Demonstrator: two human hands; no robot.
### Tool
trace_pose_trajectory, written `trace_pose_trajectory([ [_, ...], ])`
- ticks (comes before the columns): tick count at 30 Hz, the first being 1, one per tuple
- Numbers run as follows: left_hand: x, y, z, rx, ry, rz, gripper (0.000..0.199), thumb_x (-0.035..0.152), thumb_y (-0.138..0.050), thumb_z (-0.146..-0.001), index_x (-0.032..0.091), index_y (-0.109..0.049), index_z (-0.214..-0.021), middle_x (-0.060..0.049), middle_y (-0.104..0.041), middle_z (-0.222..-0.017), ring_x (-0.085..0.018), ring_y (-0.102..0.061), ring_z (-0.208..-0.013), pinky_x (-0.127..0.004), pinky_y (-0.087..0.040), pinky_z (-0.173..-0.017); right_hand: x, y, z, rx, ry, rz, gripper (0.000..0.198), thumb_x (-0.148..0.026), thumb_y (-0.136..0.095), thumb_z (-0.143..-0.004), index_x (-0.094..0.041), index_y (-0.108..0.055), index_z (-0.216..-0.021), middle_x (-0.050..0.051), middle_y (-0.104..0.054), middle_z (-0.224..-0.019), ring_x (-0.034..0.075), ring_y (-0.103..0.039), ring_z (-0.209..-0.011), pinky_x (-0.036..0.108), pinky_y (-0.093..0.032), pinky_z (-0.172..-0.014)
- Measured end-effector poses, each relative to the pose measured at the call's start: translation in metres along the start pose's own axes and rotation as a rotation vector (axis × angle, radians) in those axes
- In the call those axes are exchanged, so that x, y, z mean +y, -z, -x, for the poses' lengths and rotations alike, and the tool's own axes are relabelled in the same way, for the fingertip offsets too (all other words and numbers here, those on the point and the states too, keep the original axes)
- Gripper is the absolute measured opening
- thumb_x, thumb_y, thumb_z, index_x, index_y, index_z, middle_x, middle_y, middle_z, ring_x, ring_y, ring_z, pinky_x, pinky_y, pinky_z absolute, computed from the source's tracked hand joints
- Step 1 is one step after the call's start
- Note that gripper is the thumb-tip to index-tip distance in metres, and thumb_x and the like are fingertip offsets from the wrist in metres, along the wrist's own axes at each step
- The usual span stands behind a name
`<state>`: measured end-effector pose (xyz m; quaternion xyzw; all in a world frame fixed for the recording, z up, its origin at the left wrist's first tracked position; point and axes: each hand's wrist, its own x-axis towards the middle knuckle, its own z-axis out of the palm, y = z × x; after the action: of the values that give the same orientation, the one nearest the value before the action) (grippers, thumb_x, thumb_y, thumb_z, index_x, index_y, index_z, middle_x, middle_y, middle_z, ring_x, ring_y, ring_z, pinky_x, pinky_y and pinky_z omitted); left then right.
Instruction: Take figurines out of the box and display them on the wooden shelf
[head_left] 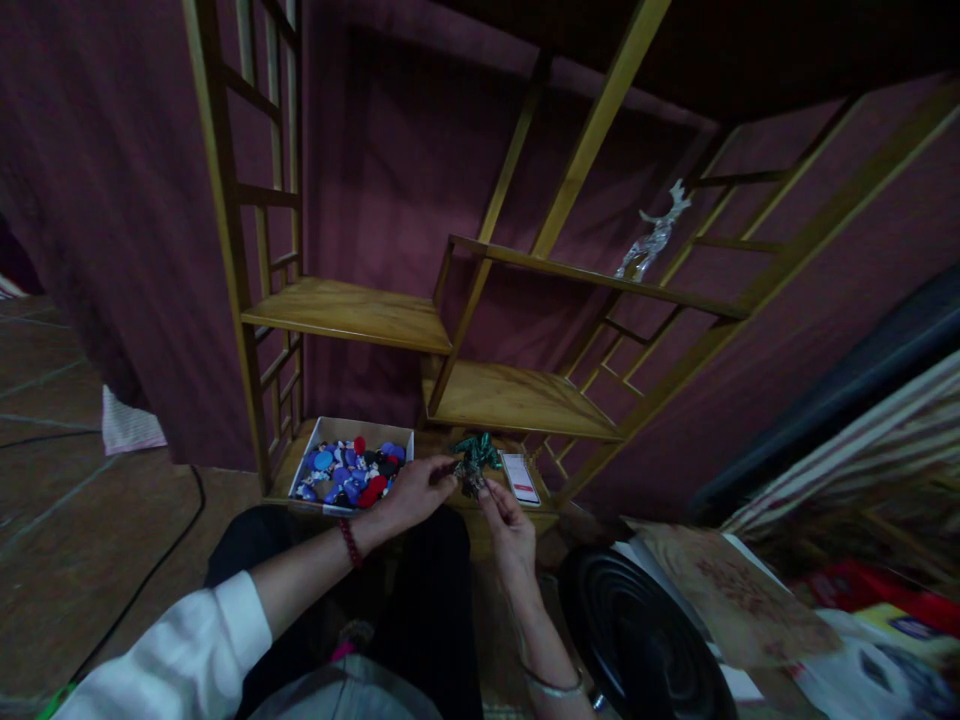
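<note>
Left hand (411, 492) and right hand (513, 524), nearly closed, pinch a dark ornament (472, 478); best steadied above the bottom shelf (430, 442)'s front edge.

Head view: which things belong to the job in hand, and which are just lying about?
Job, it seems:
small dark piece in left hand and right hand
green shiny thing beside it
perhaps the box of small coloured pieces

Apparently just lying about:
phone
clear deer figure
black round object
</note>
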<state>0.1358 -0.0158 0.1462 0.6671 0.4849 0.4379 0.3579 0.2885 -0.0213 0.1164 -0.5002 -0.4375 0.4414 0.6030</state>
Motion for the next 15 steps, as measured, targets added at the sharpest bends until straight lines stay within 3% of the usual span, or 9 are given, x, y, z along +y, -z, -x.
trace_pose_trajectory([
  [9, 0.017, 0.002, -0.012, 0.004, -0.061, -0.056, 0.034, 0.028, -0.049, -0.075, 0.016, -0.060, -0.105, -0.003, -0.066, -0.090, -0.015, -0.059, -0.081, -0.024, -0.045, -0.074, -0.011, 0.007, -0.012, 0.004, 0.000, -0.024, 0.041, -0.037, -0.069, -0.060, -0.016, -0.063, -0.094, 0.007, -0.066, -0.096, 0.021, -0.060, -0.092, 0.037, -0.042, -0.089],
  [15, 0.030, 0.005, -0.016, 0.028, -0.088, -0.082, 0.034, 0.029, -0.049, -0.075, 0.017, -0.060, -0.105, -0.004, -0.065, -0.099, -0.016, -0.058, -0.089, -0.024, -0.044, -0.078, -0.033, 0.006, -0.011, 0.023, 0.049, 0.010, 0.040, -0.038, -0.070, -0.058, -0.017, -0.064, -0.091, 0.006, -0.067, -0.093, 0.021, -0.060, -0.090, 0.038, -0.041, -0.089],
])
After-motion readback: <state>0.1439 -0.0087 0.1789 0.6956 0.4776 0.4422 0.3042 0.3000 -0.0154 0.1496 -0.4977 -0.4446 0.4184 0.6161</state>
